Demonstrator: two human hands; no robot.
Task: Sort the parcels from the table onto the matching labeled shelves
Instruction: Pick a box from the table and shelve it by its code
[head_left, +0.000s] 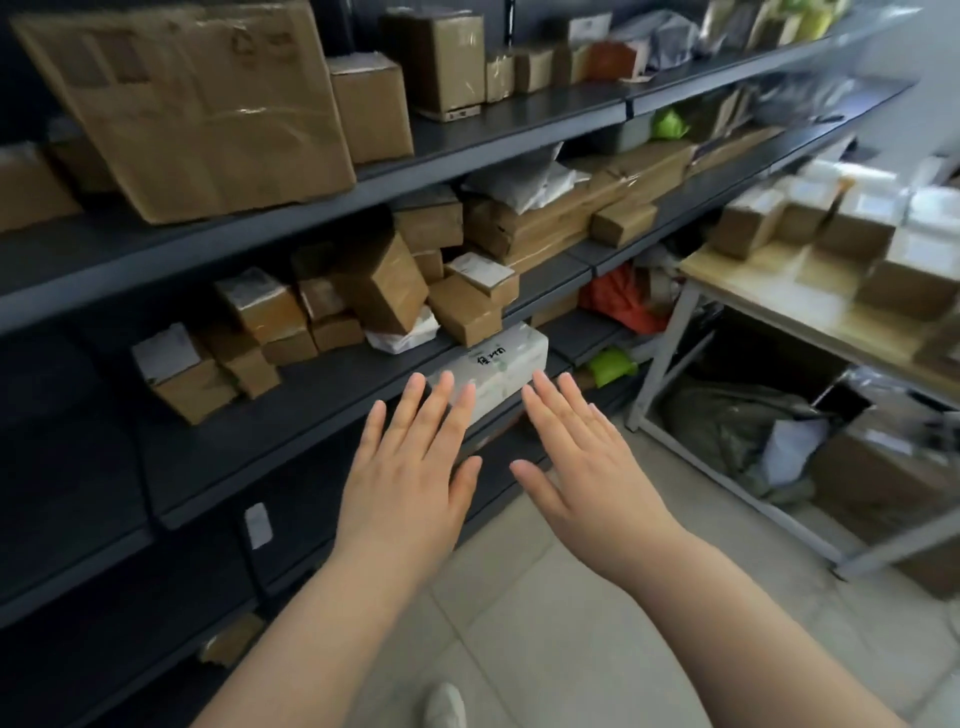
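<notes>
1. The dark shelf (311, 415) carried the white parcel (501, 361) at its front edge, just beside a heap of brown boxes (467, 312). I judged the step in hand to be the seating of this parcel in its place.
2. My left hand (410, 467) and my right hand (582, 447) were both released, with straight fingers and grasping nothing, one at each side in front of the parcel. Whether the left fingertips touched it, I could not tell.
3. To do it well, I would lay flat palms on its near face and slide it straight inward, slowly. Some brown boxes stood tilted, and a hard push could make them tumble.
4. The floor (545, 623) was of pale tiles.
5. At the right stood the bench (769, 291) with a light top. It carried several more parcels (857, 228), so I judged the sorting far from finished.
6. A small white tag (258, 526) hung on a lower shelf, too blurred to read.
</notes>
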